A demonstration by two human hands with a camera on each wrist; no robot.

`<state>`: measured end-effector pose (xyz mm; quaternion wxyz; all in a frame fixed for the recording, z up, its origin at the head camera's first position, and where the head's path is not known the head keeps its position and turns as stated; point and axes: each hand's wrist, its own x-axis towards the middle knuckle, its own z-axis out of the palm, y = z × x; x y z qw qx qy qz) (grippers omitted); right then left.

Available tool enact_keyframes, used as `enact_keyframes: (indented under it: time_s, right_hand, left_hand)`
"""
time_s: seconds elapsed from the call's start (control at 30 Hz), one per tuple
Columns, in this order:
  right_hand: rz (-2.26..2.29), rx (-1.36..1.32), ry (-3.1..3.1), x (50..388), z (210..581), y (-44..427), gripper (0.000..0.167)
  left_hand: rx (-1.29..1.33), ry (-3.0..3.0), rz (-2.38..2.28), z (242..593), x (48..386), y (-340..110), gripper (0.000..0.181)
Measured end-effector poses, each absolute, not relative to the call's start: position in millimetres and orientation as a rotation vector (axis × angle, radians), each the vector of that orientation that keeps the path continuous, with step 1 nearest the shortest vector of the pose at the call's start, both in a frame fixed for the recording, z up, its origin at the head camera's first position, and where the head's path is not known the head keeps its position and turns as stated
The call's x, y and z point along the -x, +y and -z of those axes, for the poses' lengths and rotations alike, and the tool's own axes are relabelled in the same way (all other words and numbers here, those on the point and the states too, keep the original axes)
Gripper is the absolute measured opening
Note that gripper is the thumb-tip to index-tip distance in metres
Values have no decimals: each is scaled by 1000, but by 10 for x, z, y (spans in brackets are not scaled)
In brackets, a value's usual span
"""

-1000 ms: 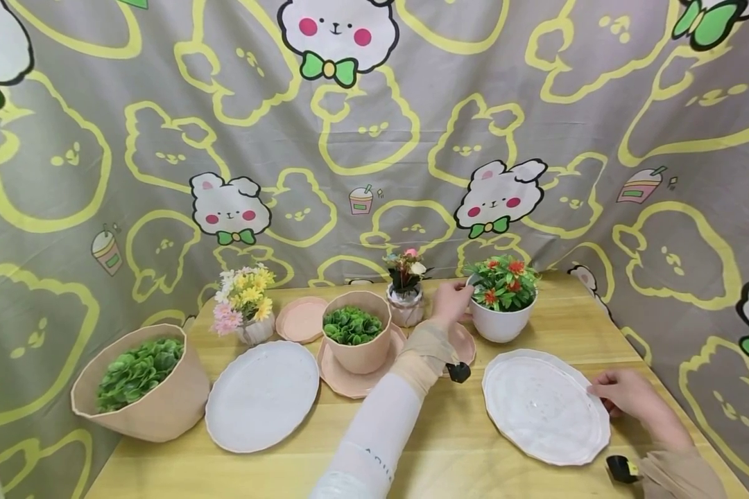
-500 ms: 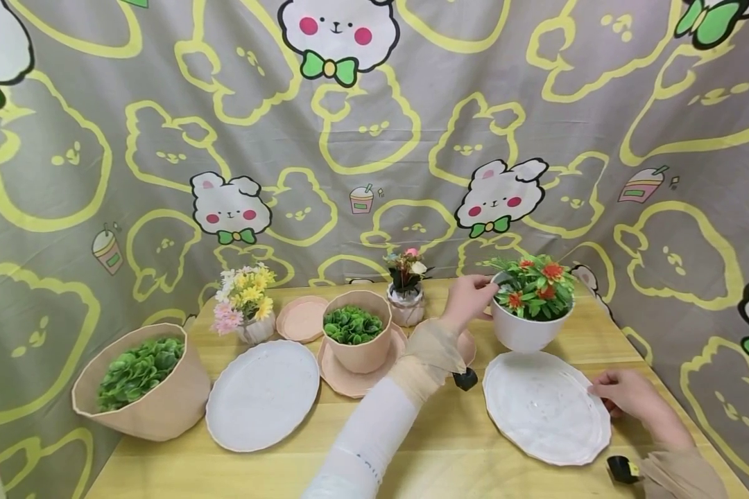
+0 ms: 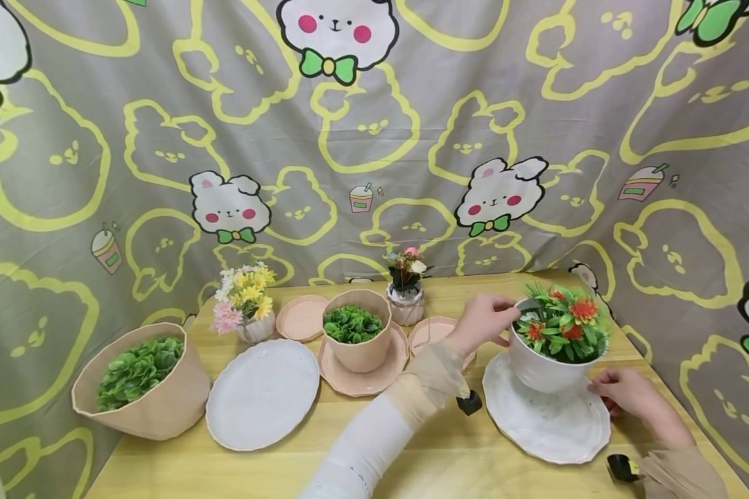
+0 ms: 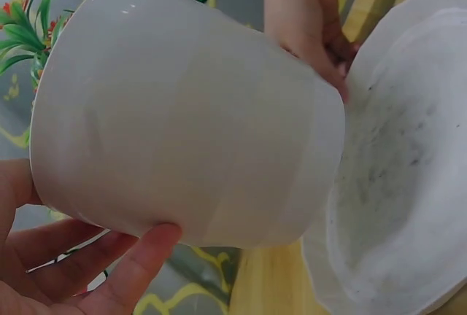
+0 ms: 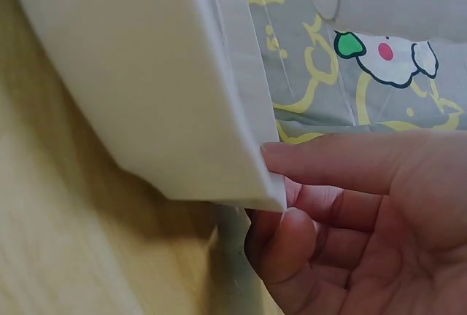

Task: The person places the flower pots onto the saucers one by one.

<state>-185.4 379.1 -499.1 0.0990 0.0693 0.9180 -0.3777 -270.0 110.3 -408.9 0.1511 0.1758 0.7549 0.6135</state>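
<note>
Flowerpot [image 3: 555,374], white and smooth-walled, contains green foliage with red flowers [image 3: 577,322] and is positioned over the far part of a white plate [image 3: 530,431]; whether its base touches the plate cannot be confirmed. Left hand [image 3: 485,320] grips the flowerpot at its rim and wall. Right hand [image 3: 633,402] pinches the white plate's edge between thumb and finger. Dark specks are noted on that plate's upper surface. Also on the bench [image 3: 437,450]: a large peach pot [image 3: 162,409], far left, contains green leaves [image 3: 140,374] below rim level. Beside it lies a second white plate [image 3: 262,395]. A smaller peach pot [image 3: 362,357] contains similar leaves [image 3: 352,324] and stands on a pink saucer [image 3: 349,386]. Toward the rear, a small vase [image 3: 256,328] carries yellow, pink and white blossoms [image 3: 246,298]; a white jar [image 3: 406,308] carries mixed blooms [image 3: 407,267] with dark leaves. A rear saucer [image 3: 299,319] lies between the vase and the smaller peach pot; another saucer [image 3: 429,330] is partly hidden by the left arm.
</note>
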Motion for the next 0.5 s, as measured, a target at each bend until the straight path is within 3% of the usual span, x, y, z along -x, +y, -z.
enact_keyframes:
  time_s: [0.5]
  right_hand:
    - [1048,-179,2763,1859,4979,3780,20]
  left_hand:
    - [-492,2184,-1719,4152,2614,1154,23]
